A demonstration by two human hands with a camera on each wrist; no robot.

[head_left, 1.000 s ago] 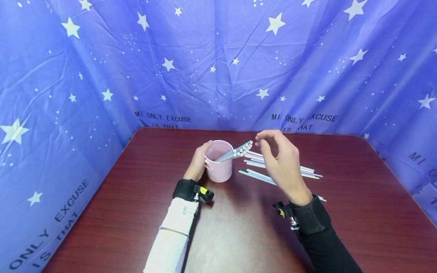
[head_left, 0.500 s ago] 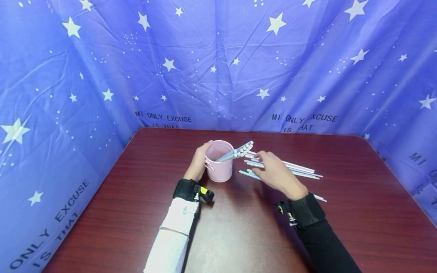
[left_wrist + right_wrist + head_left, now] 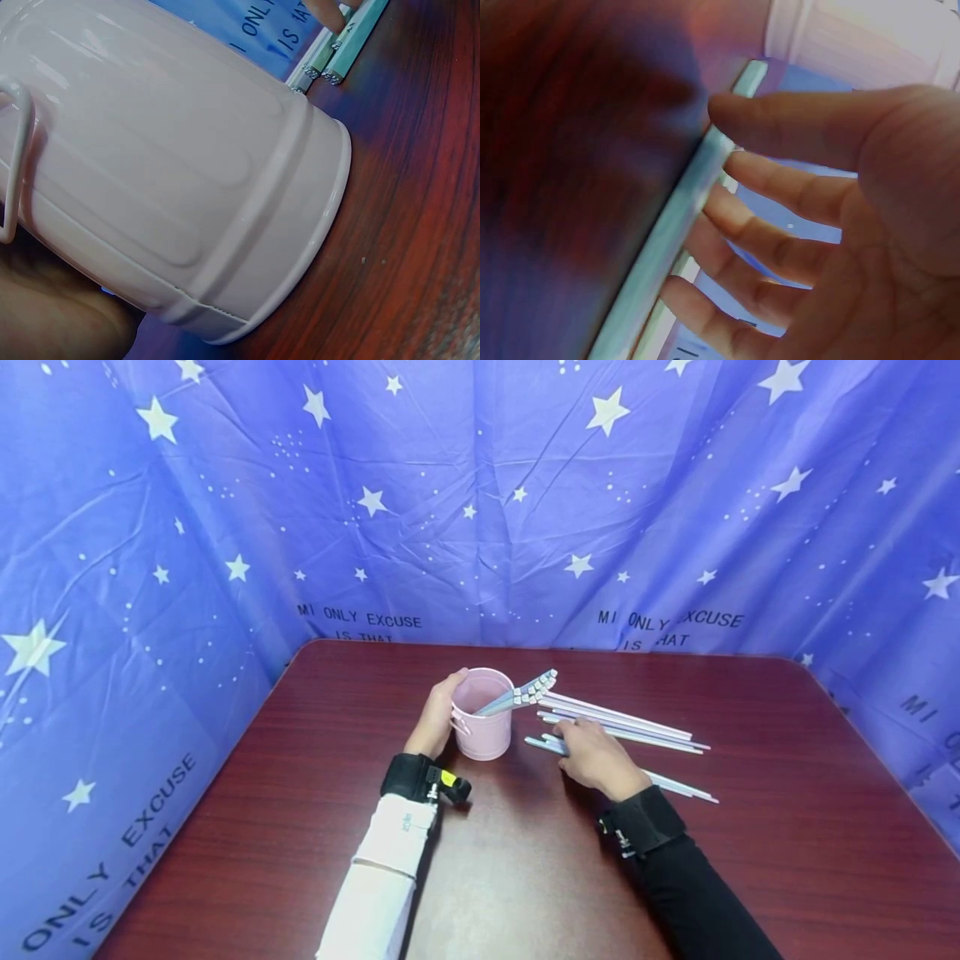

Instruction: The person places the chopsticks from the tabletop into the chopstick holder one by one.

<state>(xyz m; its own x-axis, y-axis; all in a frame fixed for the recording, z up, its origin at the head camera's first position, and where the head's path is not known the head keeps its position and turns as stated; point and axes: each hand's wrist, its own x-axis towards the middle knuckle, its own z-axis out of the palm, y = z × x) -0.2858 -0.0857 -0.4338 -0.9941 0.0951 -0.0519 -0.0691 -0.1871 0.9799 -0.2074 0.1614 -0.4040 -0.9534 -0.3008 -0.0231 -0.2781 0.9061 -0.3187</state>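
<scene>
The left hand (image 3: 435, 718) grips the pale pink bucket (image 3: 482, 739) from its left side; the bucket stands upright on the table. Several slim blue-grey sticks (image 3: 495, 702) with white ends lean in the bucket, tilted right over its rim. To the right, the right hand (image 3: 597, 758) reaches down onto the nearer loose sticks. In the right wrist view its thumb lies across a pale blue-green stick (image 3: 660, 240), with the curled fingers along the other side. A lighter stick (image 3: 656, 330) lies beside it, partly behind the fingers. The left wrist view shows mostly the bucket's wall.
Behind the right hand lies a further group of pale sticks (image 3: 645, 729), side by side on the dark red table (image 3: 315, 860). The nearer sticks' other ends (image 3: 686, 788) show beyond the wrist. A blue star-patterned curtain (image 3: 480, 527) surrounds the table's back and sides.
The right hand has come down from the air beside the bucket's sticks onto the nearer loose sticks, closing its fingers about one. The left hand and bucket have stayed put.
</scene>
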